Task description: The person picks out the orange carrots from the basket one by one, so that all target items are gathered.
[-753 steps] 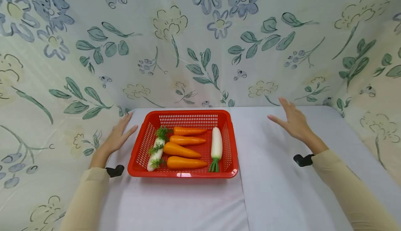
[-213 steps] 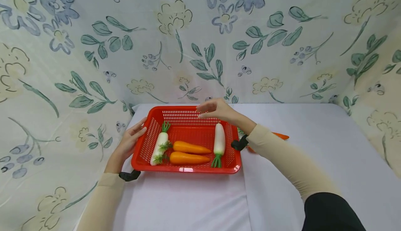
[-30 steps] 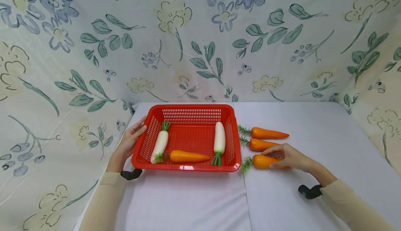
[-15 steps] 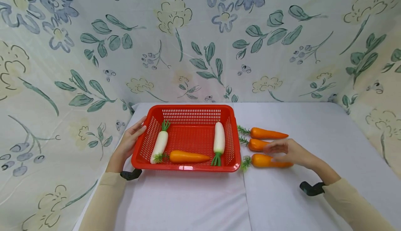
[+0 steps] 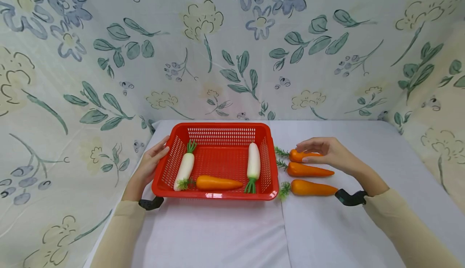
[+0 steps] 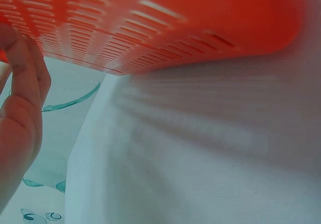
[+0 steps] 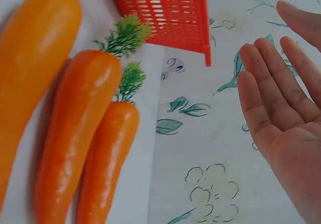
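Note:
My left hand (image 5: 149,163) holds the left rim of a red plastic basket (image 5: 214,195), thumb at the rim; in the left wrist view its bent fingers (image 6: 25,73) meet the slotted wall. Inside lie one orange carrot (image 5: 218,182) near the front and two white radishes, one at the left (image 5: 186,166) and one at the right (image 5: 254,161). My right hand (image 5: 336,155) hovers over the farthest carrot (image 5: 296,155) outside the basket, hiding part of it. The right wrist view shows that palm empty, fingers loosely extended. Nearer me lie a middle carrot (image 5: 308,170) and a front carrot (image 5: 313,187).
A white cloth (image 5: 225,231) covers the table. Flower-printed fabric (image 5: 232,58) hangs behind and along both sides. The three outside carrots lie in a row, leafy tops toward the basket's right wall.
Over the last second my right hand has left the front carrot and moved away from me to the farthest one. Since seven seconds ago, one carrot has moved from basket to table.

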`<state>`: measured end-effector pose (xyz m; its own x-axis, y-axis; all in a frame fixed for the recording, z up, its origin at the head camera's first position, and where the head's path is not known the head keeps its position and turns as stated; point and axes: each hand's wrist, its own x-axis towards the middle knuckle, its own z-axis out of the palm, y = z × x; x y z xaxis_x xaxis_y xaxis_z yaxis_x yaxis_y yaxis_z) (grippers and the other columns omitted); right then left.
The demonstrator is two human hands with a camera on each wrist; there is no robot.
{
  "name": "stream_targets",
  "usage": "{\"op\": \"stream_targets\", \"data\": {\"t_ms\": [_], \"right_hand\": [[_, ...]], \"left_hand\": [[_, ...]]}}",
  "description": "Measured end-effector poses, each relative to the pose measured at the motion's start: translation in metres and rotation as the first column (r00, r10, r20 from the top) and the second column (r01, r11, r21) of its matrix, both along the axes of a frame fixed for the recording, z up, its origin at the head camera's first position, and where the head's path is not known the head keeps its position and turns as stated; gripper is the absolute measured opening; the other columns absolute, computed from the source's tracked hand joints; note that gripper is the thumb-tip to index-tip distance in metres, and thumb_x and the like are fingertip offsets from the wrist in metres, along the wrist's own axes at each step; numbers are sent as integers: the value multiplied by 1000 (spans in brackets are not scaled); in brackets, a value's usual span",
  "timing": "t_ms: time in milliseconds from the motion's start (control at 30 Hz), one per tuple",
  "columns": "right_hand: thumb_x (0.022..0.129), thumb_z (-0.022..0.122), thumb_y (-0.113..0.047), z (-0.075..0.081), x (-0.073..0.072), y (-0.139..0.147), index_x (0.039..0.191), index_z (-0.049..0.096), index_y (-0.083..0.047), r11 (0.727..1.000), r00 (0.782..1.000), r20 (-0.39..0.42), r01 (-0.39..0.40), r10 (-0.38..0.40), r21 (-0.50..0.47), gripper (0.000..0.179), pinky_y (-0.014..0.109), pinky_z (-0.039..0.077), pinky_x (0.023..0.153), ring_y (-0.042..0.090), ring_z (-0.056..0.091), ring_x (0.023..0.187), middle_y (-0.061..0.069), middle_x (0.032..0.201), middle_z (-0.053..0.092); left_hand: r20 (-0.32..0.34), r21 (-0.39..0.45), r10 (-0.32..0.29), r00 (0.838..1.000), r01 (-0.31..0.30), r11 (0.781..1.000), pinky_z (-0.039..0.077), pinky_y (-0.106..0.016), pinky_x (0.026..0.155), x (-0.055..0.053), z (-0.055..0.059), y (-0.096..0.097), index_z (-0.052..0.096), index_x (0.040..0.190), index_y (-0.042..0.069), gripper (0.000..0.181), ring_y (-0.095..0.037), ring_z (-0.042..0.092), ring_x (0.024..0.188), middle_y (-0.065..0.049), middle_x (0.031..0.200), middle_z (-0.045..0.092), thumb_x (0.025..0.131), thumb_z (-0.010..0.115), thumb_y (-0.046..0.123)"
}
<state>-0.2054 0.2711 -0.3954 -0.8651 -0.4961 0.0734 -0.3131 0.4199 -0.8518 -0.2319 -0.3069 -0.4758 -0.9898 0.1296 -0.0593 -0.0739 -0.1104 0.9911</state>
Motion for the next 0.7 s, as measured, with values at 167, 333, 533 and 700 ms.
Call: {"op": "stream_targets", "data": {"t_ms": [167, 333, 533, 700], "right_hand": [[91, 75, -14, 21, -10, -23, 126, 66, -5, 1000, 999, -38, -26, 27, 14, 37, 45, 51, 99, 25, 63, 112, 5, 121, 67], [92, 74, -17, 36, -24, -53, 126, 66, -5, 997, 997, -23, -71, 71, -15, 37, 42, 52, 98, 24, 63, 113, 8, 122, 67], [91, 75, -16, 46, -38, -96, 128, 65, -6, 981, 984, 24, -171, 174, -89, 39, 43, 49, 101, 25, 62, 117, 8, 123, 67], [92, 73, -11, 43, -51, -127, 129, 63, -1, 955, 961, 10, -273, 275, -113, 39, 39, 52, 98, 23, 64, 115, 8, 122, 68]], "left_hand": [[1, -8, -1, 1000, 1, 1000, 57, -36, 85, -1, -1, 0, 33, 157, 21, 60, -15, 64, 107, -7, 136, 49, 103, 57, 26], [-8, 4, -12, 1000, 12, 1000, 57, -34, 85, -2, 0, -1, 33, 157, 21, 60, -15, 64, 105, -9, 132, 49, 103, 57, 25], [0, 19, -9, 1000, 9, 1000, 57, -33, 85, -1, 1, -3, 32, 158, 19, 60, -14, 63, 106, -7, 133, 49, 103, 56, 23], [5, 14, -9, 1000, 8, 1000, 57, -34, 86, -1, 0, -1, 33, 157, 20, 59, -14, 63, 107, -8, 136, 48, 103, 57, 23]]}}
